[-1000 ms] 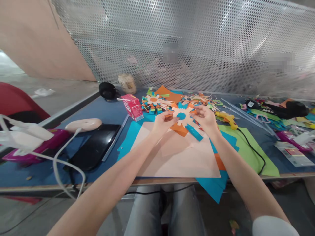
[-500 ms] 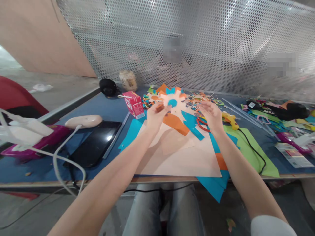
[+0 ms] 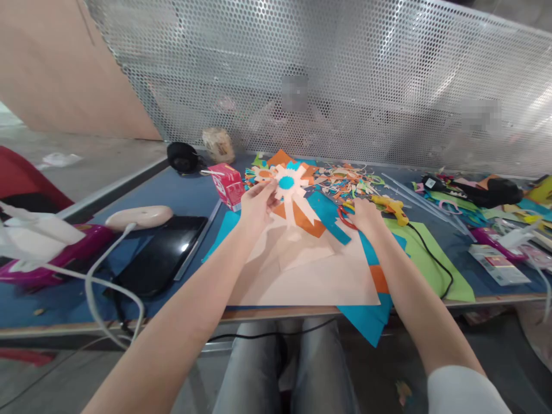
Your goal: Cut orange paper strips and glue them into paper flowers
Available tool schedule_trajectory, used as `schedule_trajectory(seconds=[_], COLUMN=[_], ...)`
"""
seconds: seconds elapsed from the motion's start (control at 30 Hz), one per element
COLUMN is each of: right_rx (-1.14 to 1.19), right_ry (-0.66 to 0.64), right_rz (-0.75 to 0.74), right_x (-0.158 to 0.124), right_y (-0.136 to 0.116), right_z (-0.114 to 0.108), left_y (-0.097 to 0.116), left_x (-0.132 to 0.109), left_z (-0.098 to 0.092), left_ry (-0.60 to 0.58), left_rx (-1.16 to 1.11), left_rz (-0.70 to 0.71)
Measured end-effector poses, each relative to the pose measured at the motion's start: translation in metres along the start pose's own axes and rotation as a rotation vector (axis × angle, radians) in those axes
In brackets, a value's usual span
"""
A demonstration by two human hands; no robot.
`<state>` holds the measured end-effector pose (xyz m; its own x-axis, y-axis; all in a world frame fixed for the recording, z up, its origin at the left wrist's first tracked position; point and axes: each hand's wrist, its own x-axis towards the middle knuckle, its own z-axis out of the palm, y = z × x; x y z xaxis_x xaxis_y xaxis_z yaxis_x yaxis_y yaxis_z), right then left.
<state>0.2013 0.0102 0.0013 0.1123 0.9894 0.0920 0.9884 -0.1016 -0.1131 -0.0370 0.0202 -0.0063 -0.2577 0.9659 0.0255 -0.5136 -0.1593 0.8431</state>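
Note:
My left hand (image 3: 260, 204) pinches a paper flower (image 3: 297, 185) with a blue round centre and pale, orange and blue petals. A pale paper strip hangs below the flower, over orange and blue paper pieces. My right hand (image 3: 365, 217) is down at the scissors (image 3: 344, 218), which have red and yellow handles. Its fingers curl over the handle, and the hand hides part of it. Under both forearms lies a large pale sheet (image 3: 310, 282).
A pink drink carton (image 3: 228, 185) stands left of the flower, and a black phone (image 3: 161, 253) lies nearer. Paper scraps (image 3: 351, 177) are heaped at the back. A yellow glue gun (image 3: 392, 208) with a black cord rests on green paper (image 3: 435, 259). Perforated metal (image 3: 241, 69) rises behind.
My right hand has come down from above the table onto the scissors. My left hand has lowered the flower slightly, and the strip below it now shows. The whole view has shifted a little.

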Motion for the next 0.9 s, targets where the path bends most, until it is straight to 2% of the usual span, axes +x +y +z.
schedule_trajectory(seconds=[0.07, 0.2, 0.27, 0.37, 0.43, 0.5, 0.6, 0.67, 0.8, 0.9], right_rx=[-0.047, -0.099, -0.115, -0.124, -0.12, -0.116, -0.06, 0.07, 0.421, 0.691], right_ry=[-0.041, -0.073, -0.046, 0.012, 0.052, 0.121, 0.298, 0.419, 0.564, 0.579], right_rz=[-0.001, -0.079, -0.094, -0.126, -0.13, -0.142, -0.162, -0.148, -0.089, -0.013], right_x=[0.0, 0.003, 0.004, 0.004, 0.003, 0.002, 0.003, 0.006, 0.014, 0.021], right_y=[0.001, 0.002, 0.002, 0.001, 0.002, 0.005, 0.012, 0.017, 0.022, 0.025], right_z=[-0.004, -0.005, -0.002, 0.002, 0.001, -0.004, -0.011, -0.015, -0.016, -0.016], left_y=[0.0, -0.003, -0.004, -0.003, -0.002, -0.001, 0.0, 0.0, -0.003, -0.01], left_x=[0.0, -0.003, -0.006, -0.01, -0.013, -0.015, -0.015, -0.013, -0.005, -0.003], left_z=[-0.002, -0.006, -0.007, -0.007, -0.006, -0.005, -0.004, -0.005, -0.01, -0.013], left_ry=[-0.1, -0.481, -0.643, -0.805, -0.812, -0.769, -0.767, -0.757, -0.582, -0.449], left_rx=[0.052, 0.358, 0.563, 0.797, 0.848, 0.87, 1.019, 1.185, 1.486, 1.59], left_rz=[-0.119, -0.393, -0.387, -0.22, -0.084, 0.033, 0.19, 0.325, 0.523, 0.525])
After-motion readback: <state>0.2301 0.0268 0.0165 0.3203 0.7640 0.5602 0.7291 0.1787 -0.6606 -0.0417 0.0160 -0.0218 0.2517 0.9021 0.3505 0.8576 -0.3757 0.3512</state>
